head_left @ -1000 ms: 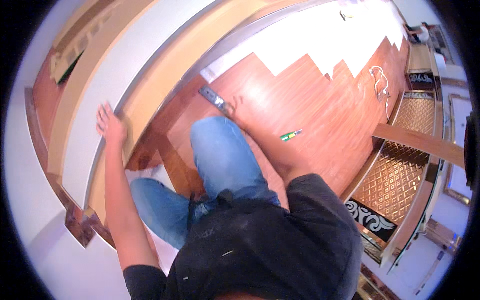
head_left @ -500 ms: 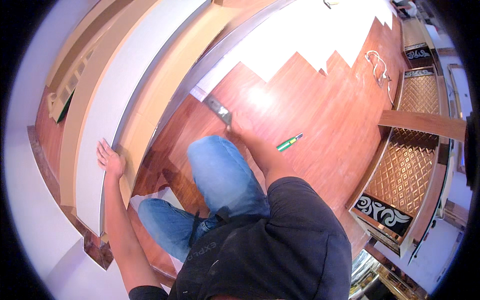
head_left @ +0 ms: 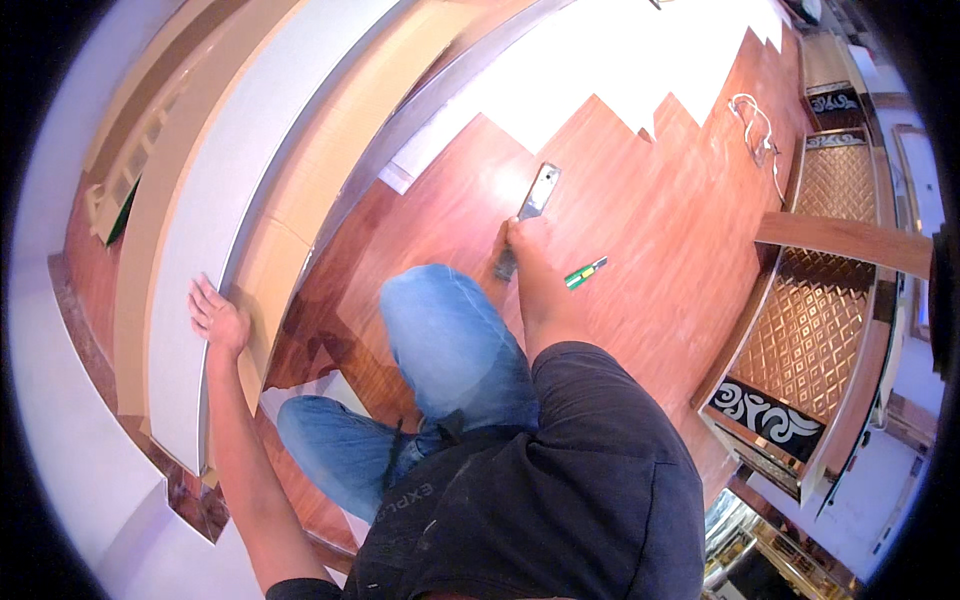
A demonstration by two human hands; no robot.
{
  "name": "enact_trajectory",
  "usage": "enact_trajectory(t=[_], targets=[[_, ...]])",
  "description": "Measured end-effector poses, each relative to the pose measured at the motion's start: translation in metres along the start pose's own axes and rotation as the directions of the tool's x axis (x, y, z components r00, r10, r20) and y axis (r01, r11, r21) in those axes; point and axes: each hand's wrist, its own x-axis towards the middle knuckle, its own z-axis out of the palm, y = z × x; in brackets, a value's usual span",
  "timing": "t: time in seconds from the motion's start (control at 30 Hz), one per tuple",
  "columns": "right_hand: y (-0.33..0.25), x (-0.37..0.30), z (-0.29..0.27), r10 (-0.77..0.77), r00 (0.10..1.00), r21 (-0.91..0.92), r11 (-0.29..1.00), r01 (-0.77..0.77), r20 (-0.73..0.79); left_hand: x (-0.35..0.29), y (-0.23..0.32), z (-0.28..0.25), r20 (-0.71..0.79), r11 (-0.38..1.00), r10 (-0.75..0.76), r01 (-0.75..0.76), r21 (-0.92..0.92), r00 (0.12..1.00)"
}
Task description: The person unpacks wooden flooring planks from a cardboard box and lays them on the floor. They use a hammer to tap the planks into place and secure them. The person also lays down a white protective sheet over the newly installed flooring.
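Note:
My left hand lies on a long white panel, fingers spread, close to its right edge. Just right of this hand runs a tan board or cardboard strip. My right hand is closed around a long, narrow metal tool, silver at its far end and dark at the near end; its exact kind I cannot make out. This tool is held above the reddish wood floor, beyond my right knee. On the floor to the right of my right forearm lies a green utility knife.
White sheets with a zigzag edge cover the far floor. A white cable lies at the far right. Cabinets with gold lattice fronts and a wooden board line the right. A ladder-like wooden frame is at the left.
My right hand has moved right, away from the panels, and the metal tool has swung to point away from me and rightward. My left hand stays on the white panel.

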Motion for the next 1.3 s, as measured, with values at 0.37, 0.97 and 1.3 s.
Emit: enact_trajectory(t=[0.37,0.97,1.3], targets=[[0.020,-0.167,-0.102,-0.567,0.751,-0.230,0.724,0.650,0.337,0.003,-0.001,-0.041,0.351,0.987,0.137,-0.096,-0.133,0.926],[0.352,-0.437,-0.607,-0.088,0.828,-0.164,0.963,0.212,0.554,-0.451,0.044,-0.305,0.834,0.804,0.539,-0.368,-0.466,0.121],[0.378,-0.299,-0.685,-0.217,0.860,-0.031,0.965,0.260,0.462,-0.320,0.191,-0.429,0.406,0.716,0.564,-0.182,-0.674,0.719]])
